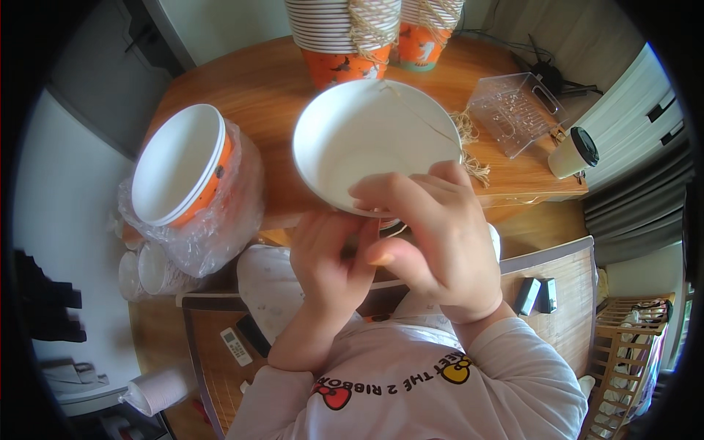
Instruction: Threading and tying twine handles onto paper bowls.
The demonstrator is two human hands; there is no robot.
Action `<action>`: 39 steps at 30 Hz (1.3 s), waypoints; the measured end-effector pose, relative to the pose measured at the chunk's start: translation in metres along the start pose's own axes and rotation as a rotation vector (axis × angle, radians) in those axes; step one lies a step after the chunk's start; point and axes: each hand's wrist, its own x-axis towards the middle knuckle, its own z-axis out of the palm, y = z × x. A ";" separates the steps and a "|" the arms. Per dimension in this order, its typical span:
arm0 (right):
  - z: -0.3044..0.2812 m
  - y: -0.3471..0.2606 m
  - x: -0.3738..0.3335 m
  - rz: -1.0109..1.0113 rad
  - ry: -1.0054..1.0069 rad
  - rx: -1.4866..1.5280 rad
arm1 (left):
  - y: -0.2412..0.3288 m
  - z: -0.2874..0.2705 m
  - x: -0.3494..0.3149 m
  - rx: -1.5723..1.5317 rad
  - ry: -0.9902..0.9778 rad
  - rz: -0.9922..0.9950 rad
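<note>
A large paper bucket [345,128] with a white inside tips toward me at the table's front edge. A thin strand of twine [422,117] runs over its far right rim. Against the near outer wall, just below the rim, my left hand [330,257] is closed with curled fingers on the bucket; its fingertips are partly hidden. My right hand [447,235] is over the near right rim, its fingers bent and reaching above the opening. Its thumb stretches out apart from the fingers, and nothing shows between them.
Stacked orange-and-white buckets [345,62] with twine stand behind. More buckets [180,165] sit in clear plastic [235,220] at left. A clear bin [517,114], twine bundles [473,150] and a lidded cup [573,152] are at right. A remote [235,346] lies on the seat.
</note>
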 end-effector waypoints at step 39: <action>0.061 0.026 -0.051 -0.153 0.446 0.061 | 0.006 -0.020 0.001 -0.823 -0.184 -0.563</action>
